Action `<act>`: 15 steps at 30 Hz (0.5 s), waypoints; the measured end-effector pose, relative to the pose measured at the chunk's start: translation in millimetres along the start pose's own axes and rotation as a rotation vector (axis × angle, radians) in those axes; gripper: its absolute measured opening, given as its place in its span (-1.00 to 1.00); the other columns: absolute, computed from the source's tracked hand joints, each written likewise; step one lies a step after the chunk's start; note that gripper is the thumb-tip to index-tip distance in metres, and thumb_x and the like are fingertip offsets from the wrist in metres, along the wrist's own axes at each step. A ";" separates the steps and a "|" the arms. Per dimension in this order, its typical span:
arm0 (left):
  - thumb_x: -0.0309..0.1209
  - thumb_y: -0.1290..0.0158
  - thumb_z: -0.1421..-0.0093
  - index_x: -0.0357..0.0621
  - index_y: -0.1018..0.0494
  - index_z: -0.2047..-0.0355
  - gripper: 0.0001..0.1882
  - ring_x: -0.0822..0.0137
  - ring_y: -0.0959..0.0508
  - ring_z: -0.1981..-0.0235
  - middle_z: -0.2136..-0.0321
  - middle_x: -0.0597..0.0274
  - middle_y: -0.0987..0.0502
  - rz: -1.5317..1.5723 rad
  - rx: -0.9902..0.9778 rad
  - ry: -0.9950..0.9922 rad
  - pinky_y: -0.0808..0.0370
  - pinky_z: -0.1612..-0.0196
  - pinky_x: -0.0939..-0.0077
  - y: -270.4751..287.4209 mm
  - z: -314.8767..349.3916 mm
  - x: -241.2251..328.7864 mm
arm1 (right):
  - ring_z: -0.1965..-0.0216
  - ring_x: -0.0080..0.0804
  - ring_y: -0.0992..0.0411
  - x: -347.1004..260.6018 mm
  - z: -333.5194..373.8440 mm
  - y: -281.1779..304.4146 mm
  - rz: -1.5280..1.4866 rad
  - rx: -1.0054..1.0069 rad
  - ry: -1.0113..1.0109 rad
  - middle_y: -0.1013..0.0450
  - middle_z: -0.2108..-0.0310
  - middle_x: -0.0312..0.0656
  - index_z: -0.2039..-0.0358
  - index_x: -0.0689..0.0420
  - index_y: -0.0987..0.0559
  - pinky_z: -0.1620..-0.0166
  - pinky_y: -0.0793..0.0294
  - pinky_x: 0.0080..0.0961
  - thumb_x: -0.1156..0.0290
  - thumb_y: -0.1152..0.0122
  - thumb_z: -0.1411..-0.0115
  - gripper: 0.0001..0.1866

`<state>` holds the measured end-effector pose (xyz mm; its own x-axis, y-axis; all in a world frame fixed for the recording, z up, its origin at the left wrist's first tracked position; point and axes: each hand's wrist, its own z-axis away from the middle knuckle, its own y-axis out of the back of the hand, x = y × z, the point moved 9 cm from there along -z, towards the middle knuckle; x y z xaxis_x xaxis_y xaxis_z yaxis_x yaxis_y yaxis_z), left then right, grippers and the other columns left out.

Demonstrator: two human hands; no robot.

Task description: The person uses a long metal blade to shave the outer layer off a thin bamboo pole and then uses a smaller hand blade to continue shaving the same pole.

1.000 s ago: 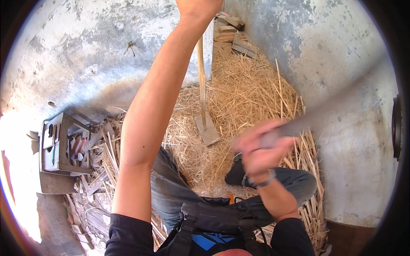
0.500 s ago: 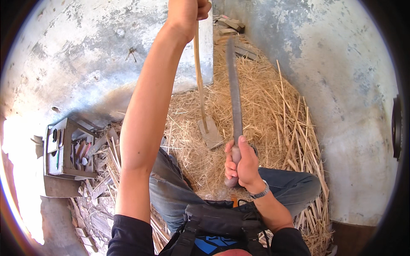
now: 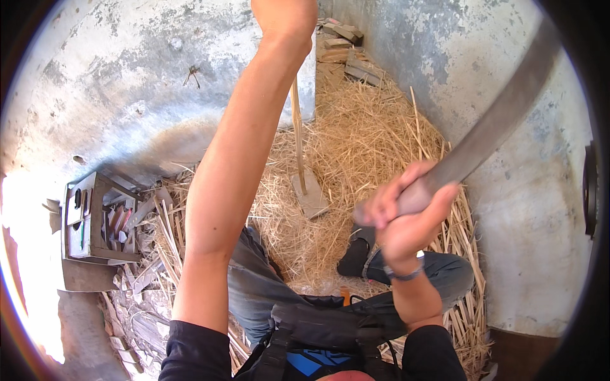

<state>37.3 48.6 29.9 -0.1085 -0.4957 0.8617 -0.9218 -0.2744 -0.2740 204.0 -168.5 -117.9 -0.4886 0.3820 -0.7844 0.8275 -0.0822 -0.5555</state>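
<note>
Swung from mid-frame, the blade [image 3: 492, 127] slants toward the upper right, handle [image 3: 414, 198] wrapped by the right hand [image 3: 408, 236]. The left hand [image 3: 286, 18], cropped at the top, cannot be read; its forearm [image 3: 229, 171] overlaps the stick [image 3: 297, 130] meeting a block [image 3: 311, 202] amid central straw [image 3: 362, 133], right of a wooden box [image 3: 93, 222].

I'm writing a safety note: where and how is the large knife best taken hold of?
Probably by its rounded handle, coming from the lower left of the view, where the right hand grips: the long blade extends up and right, so that approach stays clear of it.
</note>
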 end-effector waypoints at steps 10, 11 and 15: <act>0.36 0.08 -0.28 0.02 -0.17 0.77 -0.24 0.52 -0.12 0.65 0.72 0.46 -0.17 -0.021 -0.001 -0.023 -0.05 0.59 0.46 1.1 14.0 2.4 | 0.80 -0.58 -0.13 115.0 67.5 45.8 0.043 0.041 -0.852 -0.19 0.71 -0.34 0.28 0.10 -0.38 0.69 -0.24 -0.51 -0.22 0.28 -0.45 -0.41; 0.36 0.08 -0.28 0.01 -0.17 0.77 -0.24 0.51 -0.12 0.64 0.72 0.45 -0.17 -0.026 -0.017 -0.036 -0.06 0.58 0.45 -2.2 13.4 4.5 | 0.79 -0.59 -0.14 88.3 44.8 39.6 0.043 0.079 -0.710 -0.18 0.71 -0.34 0.28 0.10 -0.38 0.68 -0.24 -0.51 -0.22 0.30 -0.46 -0.41; 0.36 0.09 -0.28 -0.02 -0.17 0.76 -0.23 0.51 -0.13 0.62 0.71 0.43 -0.18 -0.030 -0.039 -0.079 -0.08 0.56 0.44 -9.8 10.2 10.9 | 0.78 -0.59 -0.17 -2.5 -2.3 14.7 -0.060 0.059 -0.084 -0.19 0.71 -0.34 0.27 0.11 -0.38 0.67 -0.27 -0.52 -0.20 0.34 -0.46 -0.40</act>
<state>49.0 37.5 37.6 -0.0526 -0.5521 0.8321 -0.9382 -0.2581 -0.2305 218.0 -168.6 -123.4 -0.5603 0.3094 -0.7683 0.7796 -0.1164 -0.6154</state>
